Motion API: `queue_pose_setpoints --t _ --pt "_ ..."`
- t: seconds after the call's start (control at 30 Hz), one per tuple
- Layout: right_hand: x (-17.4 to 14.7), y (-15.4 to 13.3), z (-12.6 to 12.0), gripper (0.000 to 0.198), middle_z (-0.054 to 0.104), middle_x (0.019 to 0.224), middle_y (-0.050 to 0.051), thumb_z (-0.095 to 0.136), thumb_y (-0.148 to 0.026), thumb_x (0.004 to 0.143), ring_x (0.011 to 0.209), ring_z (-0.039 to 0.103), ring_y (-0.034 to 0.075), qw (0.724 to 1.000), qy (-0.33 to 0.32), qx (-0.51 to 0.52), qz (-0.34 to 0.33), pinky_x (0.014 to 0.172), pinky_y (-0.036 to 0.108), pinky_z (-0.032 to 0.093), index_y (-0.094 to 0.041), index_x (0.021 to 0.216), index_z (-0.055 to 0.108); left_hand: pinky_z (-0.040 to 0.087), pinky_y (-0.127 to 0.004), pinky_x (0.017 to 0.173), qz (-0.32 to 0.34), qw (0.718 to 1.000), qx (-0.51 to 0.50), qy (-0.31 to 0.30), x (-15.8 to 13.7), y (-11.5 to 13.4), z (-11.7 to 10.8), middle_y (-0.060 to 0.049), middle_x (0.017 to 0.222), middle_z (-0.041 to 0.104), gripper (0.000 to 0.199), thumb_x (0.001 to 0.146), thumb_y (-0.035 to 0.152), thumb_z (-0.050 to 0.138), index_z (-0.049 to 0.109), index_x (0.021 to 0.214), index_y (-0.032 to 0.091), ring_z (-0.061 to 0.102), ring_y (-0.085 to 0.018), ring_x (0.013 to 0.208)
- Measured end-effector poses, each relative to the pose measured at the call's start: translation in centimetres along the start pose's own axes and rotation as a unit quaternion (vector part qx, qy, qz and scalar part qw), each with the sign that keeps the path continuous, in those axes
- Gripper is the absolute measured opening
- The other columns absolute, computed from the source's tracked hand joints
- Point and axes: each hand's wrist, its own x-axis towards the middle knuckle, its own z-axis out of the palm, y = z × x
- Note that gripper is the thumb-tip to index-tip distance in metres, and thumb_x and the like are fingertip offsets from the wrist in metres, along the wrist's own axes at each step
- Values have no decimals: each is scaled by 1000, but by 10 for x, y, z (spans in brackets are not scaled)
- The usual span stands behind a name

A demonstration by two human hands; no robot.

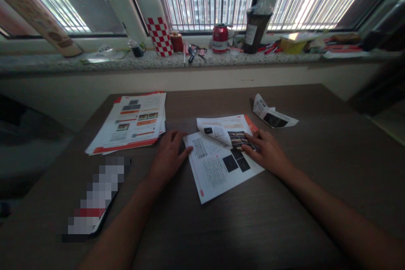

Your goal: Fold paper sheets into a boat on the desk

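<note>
A printed sheet of paper point(215, 173) lies in front of me, with one corner folded over into a curled flap point(218, 135). My right hand point(264, 149) rests on the sheet's right side, its thumb and index finger apart and pressing on the end of the flap. At the left edge, my left hand point(169, 154) lies on the table with the thumb stretched out to touch the paper. Its other fingers are slightly bent and grip nothing. Beyond my right hand stands a separate folded piece of paper point(274, 117), partly upright.
A stack of printed sheets point(139, 114) lies at the back left of the table point(253, 228). A phone point(98, 200) with a blurred screen is beside my left forearm. On the windowsill point(120, 65) stand a checkered bottle point(158, 36), a red can point(220, 38) and a dark cup point(255, 29).
</note>
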Motion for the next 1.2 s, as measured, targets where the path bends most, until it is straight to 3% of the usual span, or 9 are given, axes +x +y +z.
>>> queue_pose_setpoints --t 0.23,0.37,0.43,0.67,0.97,1.1,1.2 --pt "-1 0 -3 55 64 107 16 58 -60 100 96 63 33 999 -7 -47 7 85 50 57 -22 135 72 43 -53 117 24 999 17 -22 1 -3 3 -17 145 52 45 102 38 59 59 142 15 51 -35 136" --pt "-2 -6 -7 57 63 106 17 57 -63 99 95 60 34 997 -4 -70 7 82 52 56 -22 136 72 41 -58 118 46 998 35 -30 1 -3 3 -15 155 47 51 104 34 56 52 154 26 48 -37 142" --pt "-1 -9 -9 59 62 108 18 58 -64 98 95 59 35 996 0 -91 11 81 53 56 -21 135 73 40 -60 118 50 997 49 -42 0 -3 2 -13 158 45 46 106 34 53 57 151 32 46 -38 144" --pt "2 -16 -10 59 64 130 21 55 -65 99 111 61 40 991 -1 -133 11 91 57 56 -19 133 72 41 -61 117 41 994 81 -59 -4 -8 -4 -12 158 48 44 106 36 51 61 149 34 48 -39 143" --pt "0 -7 -10 67 65 142 22 50 -69 101 126 64 43 989 -10 -143 34 100 62 56 -15 136 69 41 -66 116 37 993 98 -61 -9 -13 -6 -12 158 49 44 104 33 51 62 147 33 48 -41 144" --pt "-2 -8 -10 70 64 145 24 48 -68 102 128 64 43 989 -21 -143 42 103 64 55 -13 142 64 39 -64 119 44 993 99 -37 -10 -4 -7 -12 160 48 42 103 26 50 65 142 29 44 -41 148" --pt "-2 -12 -10 68 63 148 21 49 -66 103 131 63 43 988 -26 -149 40 103 64 54 -21 153 55 37 -58 123 72 995 65 -36 -9 11 -4 -14 165 41 44 105 22 45 59 147 21 40 -36 152"
